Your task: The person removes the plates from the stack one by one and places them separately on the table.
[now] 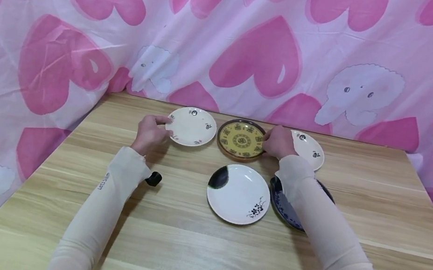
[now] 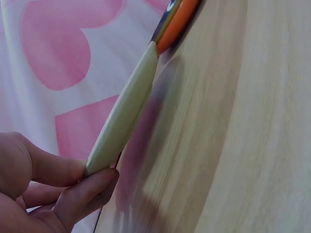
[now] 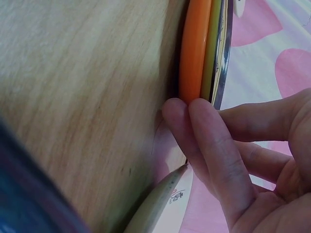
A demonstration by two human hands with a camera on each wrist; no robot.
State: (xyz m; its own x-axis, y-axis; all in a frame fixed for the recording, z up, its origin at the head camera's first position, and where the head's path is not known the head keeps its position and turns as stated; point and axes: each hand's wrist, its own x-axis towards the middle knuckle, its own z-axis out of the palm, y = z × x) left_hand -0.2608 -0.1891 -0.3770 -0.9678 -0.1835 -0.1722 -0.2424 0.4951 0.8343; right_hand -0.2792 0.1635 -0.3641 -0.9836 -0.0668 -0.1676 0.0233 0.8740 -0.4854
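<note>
My left hand (image 1: pixel 150 134) pinches the left rim of a white plate (image 1: pixel 191 127) with small dark motifs. In the left wrist view, thumb and fingers hold the edge of this white plate (image 2: pixel 121 121), and a gap shows between that edge and the table. At the back middle, my right hand (image 1: pixel 280 142) pinches the right rim of a yellow patterned plate (image 1: pixel 242 140) with a brown rim. Its orange underside (image 3: pixel 194 53) shows in the right wrist view, fingertips below and thumb above. Behind the right hand, another white plate (image 1: pixel 309 152) is partly hidden.
Nearer me lie a white plate (image 1: pixel 238 197) with a black patch and flower print, and a dark blue plate (image 1: pixel 287 210) partly covered by the right sleeve. The wooden table (image 1: pixel 197 255) meets a pink heart-print cloth (image 1: pixel 258 56) at the back and left.
</note>
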